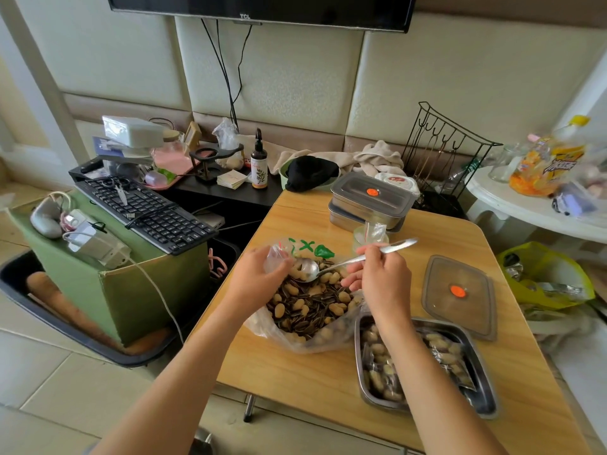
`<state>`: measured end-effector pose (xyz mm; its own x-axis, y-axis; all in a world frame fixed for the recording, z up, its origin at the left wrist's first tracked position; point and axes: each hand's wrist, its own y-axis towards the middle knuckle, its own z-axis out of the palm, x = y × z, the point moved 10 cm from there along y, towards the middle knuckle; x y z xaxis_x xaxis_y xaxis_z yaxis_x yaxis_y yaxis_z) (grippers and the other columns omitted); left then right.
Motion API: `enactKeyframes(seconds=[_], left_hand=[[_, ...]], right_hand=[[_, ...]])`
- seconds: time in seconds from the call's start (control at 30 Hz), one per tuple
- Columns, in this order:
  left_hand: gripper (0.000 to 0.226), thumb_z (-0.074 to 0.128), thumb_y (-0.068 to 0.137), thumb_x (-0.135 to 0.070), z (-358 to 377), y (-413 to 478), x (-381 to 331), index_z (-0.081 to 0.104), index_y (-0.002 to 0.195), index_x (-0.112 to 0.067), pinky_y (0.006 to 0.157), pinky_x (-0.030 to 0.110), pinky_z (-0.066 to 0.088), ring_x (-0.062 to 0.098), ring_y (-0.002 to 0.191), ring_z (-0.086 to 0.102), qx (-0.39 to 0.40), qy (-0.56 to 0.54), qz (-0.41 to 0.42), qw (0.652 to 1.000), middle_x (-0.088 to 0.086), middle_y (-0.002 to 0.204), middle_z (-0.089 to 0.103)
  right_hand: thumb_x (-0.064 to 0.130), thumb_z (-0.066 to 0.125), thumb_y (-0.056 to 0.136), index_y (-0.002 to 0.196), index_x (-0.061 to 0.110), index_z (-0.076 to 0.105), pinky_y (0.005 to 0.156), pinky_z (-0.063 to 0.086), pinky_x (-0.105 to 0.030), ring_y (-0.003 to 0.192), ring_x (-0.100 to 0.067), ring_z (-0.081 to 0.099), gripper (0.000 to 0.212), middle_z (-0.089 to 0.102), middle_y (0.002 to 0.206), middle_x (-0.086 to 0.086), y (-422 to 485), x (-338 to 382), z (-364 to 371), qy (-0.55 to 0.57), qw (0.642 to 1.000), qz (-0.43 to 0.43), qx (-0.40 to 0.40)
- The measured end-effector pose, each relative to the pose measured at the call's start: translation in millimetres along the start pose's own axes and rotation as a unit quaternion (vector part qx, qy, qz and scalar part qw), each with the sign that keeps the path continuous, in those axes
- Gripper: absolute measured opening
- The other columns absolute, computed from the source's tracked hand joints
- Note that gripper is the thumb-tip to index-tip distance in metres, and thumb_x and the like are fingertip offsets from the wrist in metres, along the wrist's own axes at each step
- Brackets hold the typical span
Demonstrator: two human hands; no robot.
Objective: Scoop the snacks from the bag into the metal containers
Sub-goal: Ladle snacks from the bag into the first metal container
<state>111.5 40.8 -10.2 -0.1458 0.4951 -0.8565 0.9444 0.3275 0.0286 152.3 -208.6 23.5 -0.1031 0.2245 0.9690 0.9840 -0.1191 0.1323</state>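
**Steel spoon in the bag: fill it well, carry it level**

Head view: the spoon has its bowl down at the far end of the open bag, resting on the snacks, a mix of pale peanuts and dark striped seeds. The bowl looks nearly empty, so you are probably about to load it.

Push it under the heap instead of skimming the top, then lift with the bowl level. The open metal container sits just beside the bag, on the near right of the table. The carry is short, but loose seeds may slide off a tilted spoon. Tip it out low over the container, which already holds some snacks and is partly hidden by your right forearm.

Your left hand pinches the plastic at the bag's far left edge and holds the mouth open. Keep that hold so the wall does not fold over the heap. Your right hand has its fingers curled round the spoon's handle. The two hands are apart, one on each side of the bag's mouth.
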Motion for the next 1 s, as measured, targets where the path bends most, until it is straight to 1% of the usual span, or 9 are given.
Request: enactKeyframes(seconds=[0.1, 0.2, 0.27, 0.33, 0.47, 0.63, 0.73, 0.87, 1.0], left_hand=[[0.065, 0.064, 0.094, -0.053, 3.3, -1.9, 0.9, 0.053, 0.146, -0.015, 0.11, 0.042, 0.044, 0.023, 0.133, 0.048, 0.013, 0.069, 0.001, 0.998, 0.006, 0.146, 0.049], [0.058, 0.065, 0.095, -0.05, 2.1, -3.9, -4.5, 0.054, 0.144, -0.02, 0.106, 0.032, 0.035, 0.02, 0.135, 0.038, 0.0, 0.095, 0.024, 0.995, 0.006, 0.156, 0.033], [0.049, 0.066, 0.094, -0.052, -3.2, -6.0, -12.2, 0.059, 0.136, -0.028, 0.112, 0.041, 0.029, 0.022, 0.143, 0.023, -0.032, 0.137, 0.051, 0.989, 0.003, 0.159, 0.021], [0.045, 0.067, 0.092, -0.054, -5.8, -8.1, -21.2, 0.061, 0.13, -0.033, 0.115, 0.047, 0.023, 0.021, 0.143, 0.012, -0.059, 0.188, 0.086, 0.977, 0.001, 0.156, 0.02], [0.047, 0.064, 0.091, -0.061, 1.3, -10.9, -31.4, 0.062, 0.126, -0.029, 0.095, 0.034, 0.022, 0.019, 0.123, 0.029, -0.064, 0.266, 0.126, 0.953, -0.003, 0.134, 0.04], [0.035, 0.056, 0.098, -0.055, 10.9, -13.0, -40.5, 0.062, 0.112, -0.025, 0.094, 0.039, 0.027, 0.021, 0.113, 0.049, -0.089, 0.325, 0.154, 0.929, -0.005, 0.116, 0.06], [0.031, 0.061, 0.094, -0.054, 19.6, -9.8, -38.6, 0.057, 0.107, -0.026, 0.09, 0.037, 0.023, 0.019, 0.108, 0.053, -0.067, 0.347, 0.149, 0.924, -0.009, 0.105, 0.06], [0.052, 0.064, 0.084, -0.071, 33.5, -9.7, -40.5, 0.05, 0.109, -0.027, 0.083, 0.034, 0.014, 0.017, 0.102, 0.051, -0.017, 0.353, 0.153, 0.923, -0.011, 0.1, 0.058], [0.045, 0.061, 0.088, -0.057, 40.6, -15.1, -41.4, 0.046, 0.116, -0.024, 0.086, 0.034, 0.018, 0.018, 0.101, 0.049, 0.034, 0.326, 0.148, 0.933, -0.009, 0.101, 0.057]], right_hand=[[0.011, 0.043, 0.105, 0.103, 0.002, 0.067, 0.052, 0.057, -0.028, 0.06, -0.026, 0.074, 0.025, 0.074, 0.069, -0.013, 2.5, -31.2, -2.2, 0.089, 0.987, 0.135, 0.005], [0.009, 0.046, 0.102, 0.104, -0.001, 0.067, 0.051, 0.055, -0.022, 0.06, -0.022, 0.072, 0.023, 0.074, 0.07, -0.015, 3.3, -40.7, -4.2, 0.136, 0.975, 0.176, 0.008], [0.011, 0.047, 0.103, 0.104, -0.001, 0.068, 0.05, 0.054, -0.022, 0.057, -0.021, 0.07, 0.024, 0.073, 0.068, -0.014, 6.4, -38.0, -9.9, 0.131, 0.978, 0.163, 0.003], [0.016, 0.047, 0.105, 0.103, 0.002, 0.069, 0.049, 0.053, -0.023, 0.056, -0.021, 0.07, 0.026, 0.072, 0.068, -0.011, 9.7, -29.2, -18.7, 0.102, 0.987, 0.125, -0.005], [0.022, 0.045, 0.107, 0.097, 0.006, 0.069, 0.049, 0.05, -0.025, 0.055, -0.022, 0.068, 0.031, 0.07, 0.065, -0.005, 10.0, -8.0, -36.9, 0.066, 0.996, 0.055, -0.019], [0.022, 0.044, 0.107, 0.091, 0.007, 0.068, 0.045, 0.046, -0.027, 0.052, -0.024, 0.066, 0.032, 0.067, 0.063, -0.007, 7.0, 12.6, -51.4, 0.071, 0.997, 0.005, -0.019], [0.022, 0.044, 0.108, 0.093, 0.005, 0.068, 0.042, 0.044, -0.024, 0.05, -0.023, 0.064, 0.032, 0.066, 0.062, -0.007, 3.4, 21.5, -51.2, 0.077, 0.997, -0.015, -0.004], [0.023, 0.043, 0.109, 0.092, 0.009, 0.069, 0.045, 0.045, -0.029, 0.053, -0.027, 0.067, 0.034, 0.068, 0.065, -0.009, -1.5, 31.5, -48.0, 0.054, 0.997, -0.056, 0.006], [0.023, 0.044, 0.109, 0.09, 0.013, 0.068, 0.047, 0.046, -0.03, 0.053, -0.026, 0.067, 0.033, 0.067, 0.064, -0.009, -5.7, 44.1, -49.8, 0.023, 0.995, -0.1, -0.005]])
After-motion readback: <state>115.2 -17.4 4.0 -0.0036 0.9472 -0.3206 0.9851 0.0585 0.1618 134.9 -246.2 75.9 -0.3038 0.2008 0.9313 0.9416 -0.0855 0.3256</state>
